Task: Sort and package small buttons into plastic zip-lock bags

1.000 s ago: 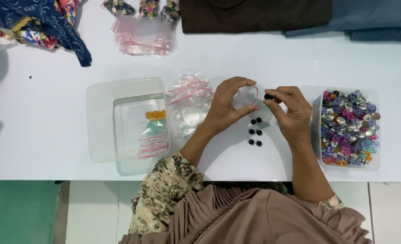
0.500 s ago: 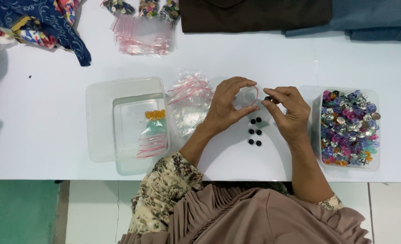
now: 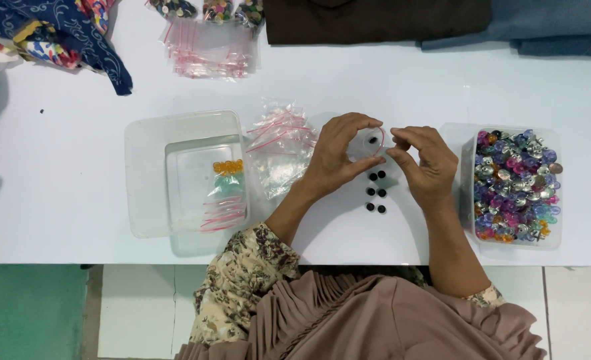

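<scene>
The left hand (image 3: pixel 339 157) curled around a small clear plastic bag (image 3: pixel 369 143) with a thin red zip strip, its thumb and fingers clamped on the bag's edges and holding the mouth open just above the white bench (image 3: pixel 62 167). One small black round button (image 3: pixel 373 141) showed through the film inside it. The right hand (image 3: pixel 425 163) met the bag from the other side, fingertips pinched together at its rim; whether they gripped anything small could not be told.

Directly below the bag, six glossy black buttons (image 3: pixel 376 192) lay on the bench in two short columns, between the two wrists.

To the right, touching distance from the right hand, stood a clear rectangular plastic tub (image 3: pixel 554 193) heaped with shiny faceted buttons in pink, purple, silver, blue and orange. To the left sat a larger shallow clear tray (image 3: pixel 145 173) with a smaller clear box (image 3: pixel 185 173) inside it; that box held filled little bags, one of orange beads, one of green, over a few flat ones with red strips. Between tray and left hand lay a crumpled heap of empty clear zip bags (image 3: pixel 279 150). Another neat stack of them (image 3: pixel 209 50) lay at the far edge, beside patterned blue cloth (image 3: pixel 62 33), a brown fabric (image 3: pixel 375 20) and a folded grey-blue fabric (image 3: pixel 549 27).
</scene>
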